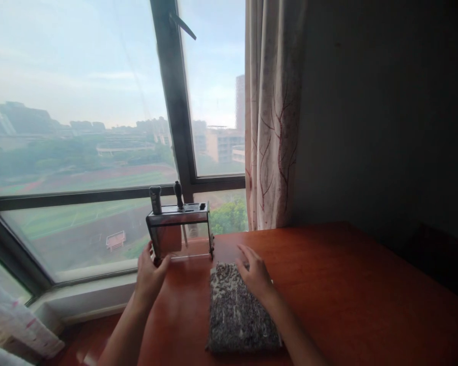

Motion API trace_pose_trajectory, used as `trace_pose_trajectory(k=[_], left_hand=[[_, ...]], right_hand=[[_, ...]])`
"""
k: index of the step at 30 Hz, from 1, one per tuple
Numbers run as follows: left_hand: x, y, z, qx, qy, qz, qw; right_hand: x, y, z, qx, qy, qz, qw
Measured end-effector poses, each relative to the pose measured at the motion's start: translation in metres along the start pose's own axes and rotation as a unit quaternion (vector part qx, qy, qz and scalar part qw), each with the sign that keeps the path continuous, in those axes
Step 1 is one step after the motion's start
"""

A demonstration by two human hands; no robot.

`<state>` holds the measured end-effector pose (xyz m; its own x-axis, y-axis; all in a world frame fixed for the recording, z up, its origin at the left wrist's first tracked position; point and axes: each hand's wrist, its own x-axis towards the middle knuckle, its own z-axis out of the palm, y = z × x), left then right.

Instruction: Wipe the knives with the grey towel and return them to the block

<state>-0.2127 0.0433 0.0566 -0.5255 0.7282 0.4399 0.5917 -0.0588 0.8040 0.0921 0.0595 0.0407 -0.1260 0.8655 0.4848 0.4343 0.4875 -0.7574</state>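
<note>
A knife block (198,236) with clear see-through sides and a dark metal-looking frame stands at the table's far edge by the window. A cleaver with a broad blade (170,238) hangs inside it, and two dark handles (178,195) rise from its top. My left hand (150,267) is at the block's lower left corner, thumb in front and fingers round the side. My right hand (255,269) is open, fingers stretched forward, apart from the block and over the right edge of a shaggy grey folded mat (238,315). Nothing shows in that hand.
The reddish-brown wooden table (328,284) runs to the right, towards a dark wall. Behind the block is a large window with a grey frame (181,101). A patterned curtain (270,127) hangs at the table's back edge. A white sill (87,295) lies to the left.
</note>
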Motion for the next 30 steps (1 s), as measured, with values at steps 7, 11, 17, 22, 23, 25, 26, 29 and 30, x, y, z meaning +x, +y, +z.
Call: trace_pose_trajectory(k=[7, 11, 17, 22, 23, 25, 26, 29, 30], left_hand=[[0.043, 0.017, -0.022, -0.066, -0.021, -0.034, 0.997], [0.055, 0.025, -0.023, -0.131, -0.054, -0.045, 0.989], [0.056, 0.029, -0.025, -0.183, -0.075, -0.054, 0.979], [0.043, 0.039, -0.025, -0.183, -0.088, -0.052, 0.978], [0.039, 0.041, -0.024, -0.186, -0.095, -0.051, 0.977], [0.031, 0.047, -0.019, -0.190, -0.113, -0.044, 0.974], [0.026, 0.049, -0.017, -0.188, -0.123, -0.039, 0.974], [0.013, 0.058, -0.007, -0.169, -0.149, -0.014, 0.974], [0.009, 0.061, -0.003, -0.161, -0.158, 0.000, 0.974]], right_hand=[[0.074, -0.057, 0.044, 0.104, -0.089, 0.031, 0.990], [0.094, -0.066, 0.057, 0.146, -0.102, 0.061, 0.982], [0.095, -0.065, 0.060, 0.177, -0.102, 0.040, 0.978], [0.088, -0.057, 0.051, 0.179, -0.080, 0.038, 0.980], [0.086, -0.054, 0.047, 0.175, -0.076, 0.035, 0.981], [0.081, -0.046, 0.036, 0.167, -0.070, 0.032, 0.983], [0.079, -0.042, 0.029, 0.164, -0.069, 0.033, 0.983], [0.074, -0.027, 0.009, 0.164, -0.064, 0.046, 0.983], [0.074, -0.022, 0.003, 0.164, -0.060, 0.051, 0.983]])
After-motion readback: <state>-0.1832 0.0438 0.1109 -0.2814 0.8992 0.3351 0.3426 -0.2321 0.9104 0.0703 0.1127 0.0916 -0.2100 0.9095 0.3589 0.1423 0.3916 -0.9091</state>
